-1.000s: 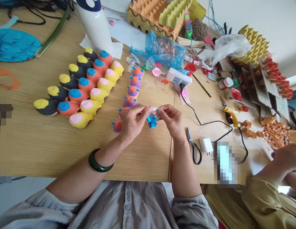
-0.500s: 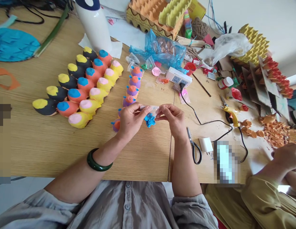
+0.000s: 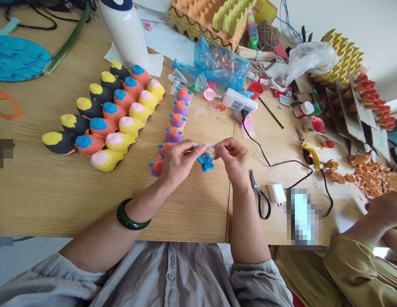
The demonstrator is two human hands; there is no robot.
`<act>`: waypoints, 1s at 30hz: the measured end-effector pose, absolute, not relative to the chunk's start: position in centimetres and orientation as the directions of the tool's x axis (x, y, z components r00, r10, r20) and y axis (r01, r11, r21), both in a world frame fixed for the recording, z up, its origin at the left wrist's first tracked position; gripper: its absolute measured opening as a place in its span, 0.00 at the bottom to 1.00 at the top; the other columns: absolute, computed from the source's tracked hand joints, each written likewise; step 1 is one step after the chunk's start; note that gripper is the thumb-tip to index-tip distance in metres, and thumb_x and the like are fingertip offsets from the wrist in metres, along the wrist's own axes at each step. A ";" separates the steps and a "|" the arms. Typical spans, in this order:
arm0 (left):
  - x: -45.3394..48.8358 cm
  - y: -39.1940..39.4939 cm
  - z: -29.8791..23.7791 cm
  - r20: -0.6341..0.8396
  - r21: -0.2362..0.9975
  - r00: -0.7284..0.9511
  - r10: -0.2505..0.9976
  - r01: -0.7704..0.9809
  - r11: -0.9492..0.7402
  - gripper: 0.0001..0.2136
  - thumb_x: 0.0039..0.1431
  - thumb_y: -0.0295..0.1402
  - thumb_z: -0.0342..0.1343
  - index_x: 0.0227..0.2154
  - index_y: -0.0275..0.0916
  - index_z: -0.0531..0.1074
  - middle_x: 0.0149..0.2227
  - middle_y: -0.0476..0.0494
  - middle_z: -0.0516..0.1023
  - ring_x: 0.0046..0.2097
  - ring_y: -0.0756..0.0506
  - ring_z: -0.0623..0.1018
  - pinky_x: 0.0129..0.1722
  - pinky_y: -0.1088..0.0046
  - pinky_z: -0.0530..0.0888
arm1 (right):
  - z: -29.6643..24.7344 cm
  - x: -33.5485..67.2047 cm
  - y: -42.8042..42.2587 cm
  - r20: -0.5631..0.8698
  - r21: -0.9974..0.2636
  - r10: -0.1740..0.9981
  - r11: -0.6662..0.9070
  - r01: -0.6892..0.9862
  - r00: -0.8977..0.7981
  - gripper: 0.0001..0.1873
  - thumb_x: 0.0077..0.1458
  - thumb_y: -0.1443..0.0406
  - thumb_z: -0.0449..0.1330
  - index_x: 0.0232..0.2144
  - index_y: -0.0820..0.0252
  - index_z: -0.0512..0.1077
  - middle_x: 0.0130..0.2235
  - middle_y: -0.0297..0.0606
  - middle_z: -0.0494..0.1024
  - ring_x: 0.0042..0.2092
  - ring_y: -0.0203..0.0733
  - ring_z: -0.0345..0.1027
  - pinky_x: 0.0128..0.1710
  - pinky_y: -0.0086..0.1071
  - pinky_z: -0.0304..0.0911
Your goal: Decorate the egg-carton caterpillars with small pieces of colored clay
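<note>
Between my hands hangs a small clear plastic bag (image 3: 211,150) with a lump of blue clay (image 3: 206,162) in its lower part. My left hand (image 3: 179,162) pinches the bag's upper left edge between thumb and fingers. At the upper right edge, my right hand (image 3: 232,160) pinches it in the same way. Just behind my left hand runs a row of purple and orange clay-covered cups (image 3: 177,121) with small blue knobs; the nearest ones are partly covered by that hand. Farther left stand rows of clay-covered egg-tray cups (image 3: 104,128) in black, coral and yellow.
Scissors (image 3: 260,195), a white charger (image 3: 276,193) and a power strip (image 3: 240,102) with a black cord lie to the right. Beyond are a yellow glue gun (image 3: 310,154), a blue plastic bag (image 3: 217,64) and egg trays (image 3: 205,23). A co-worker's hand (image 3: 386,211) is at far right.
The bag with the blue clay has shifted slightly right and down, and the clay hangs a little lower between my hands. Both hands keep their pinch on it.
</note>
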State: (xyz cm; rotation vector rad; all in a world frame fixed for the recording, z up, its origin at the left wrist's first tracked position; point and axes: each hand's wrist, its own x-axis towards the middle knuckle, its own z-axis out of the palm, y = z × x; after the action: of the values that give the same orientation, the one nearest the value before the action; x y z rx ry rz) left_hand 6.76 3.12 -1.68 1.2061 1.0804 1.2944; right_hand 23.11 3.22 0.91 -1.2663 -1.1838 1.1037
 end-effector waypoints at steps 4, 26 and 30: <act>6.5 3.1 -1.5 0.155 0.988 -0.006 0.988 -0.020 -0.155 0.14 0.62 0.45 0.67 0.27 0.40 0.82 0.28 0.48 0.82 0.31 0.48 0.77 0.33 0.73 0.74 | 0.9 23.2 3.3 -0.025 -1.000 1.000 -0.025 0.000 0.013 0.21 0.52 0.48 0.73 0.29 0.57 0.73 0.27 0.29 0.76 0.28 0.32 0.70 0.30 0.30 0.73; 7.0 3.3 -1.2 0.018 0.989 0.019 1.000 -0.145 -0.015 0.19 0.59 0.53 0.68 0.29 0.40 0.80 0.32 0.45 0.83 0.35 0.45 0.80 0.36 0.72 0.77 | 0.5 23.5 3.4 -0.075 -0.997 0.997 -0.075 -0.024 -0.023 0.24 0.49 0.46 0.76 0.28 0.58 0.77 0.27 0.32 0.80 0.28 0.34 0.74 0.32 0.31 0.75; 6.6 3.2 -1.3 0.119 0.992 -0.015 0.993 -0.050 -0.120 0.17 0.61 0.49 0.67 0.27 0.40 0.80 0.27 0.48 0.81 0.30 0.49 0.76 0.32 0.75 0.74 | 0.5 23.2 3.5 -0.124 -0.991 0.991 -0.126 -0.047 -0.044 0.26 0.47 0.43 0.75 0.31 0.58 0.76 0.29 0.31 0.80 0.29 0.34 0.74 0.31 0.31 0.76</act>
State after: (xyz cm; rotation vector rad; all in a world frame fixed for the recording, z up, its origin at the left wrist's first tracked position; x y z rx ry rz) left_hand 6.64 3.24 -1.34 1.2527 1.1219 1.3294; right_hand 23.19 3.50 0.47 -1.2432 -1.1408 1.3550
